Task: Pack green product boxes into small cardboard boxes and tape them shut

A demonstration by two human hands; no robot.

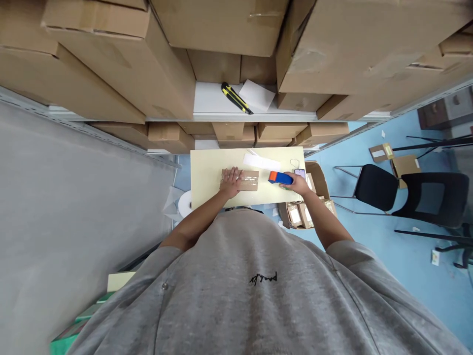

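Note:
A small flat cardboard box [250, 181] with shiny clear tape along its top lies on the pale yellow table [207, 160]. My left hand [231, 181] rests flat on the left part of this box, fingers stretched out. To the right of the box, my right hand [296, 183] is wrapped round a blue and orange tape dispenser [281, 178], which points left and stays apart from the box. White paper strips [261, 161] lie behind them. Just beyond my right hand a phone [300, 173] lies near the table's right edge.
Shelves ahead hold large cardboard boxes [221, 24] and a yellow-black utility knife [236, 98]. An open carton [284, 214] with small parcels stands right of the table. Black chairs [377, 187] stand farther right. A grey wall [84, 197] bounds the left, near a white roll [185, 203].

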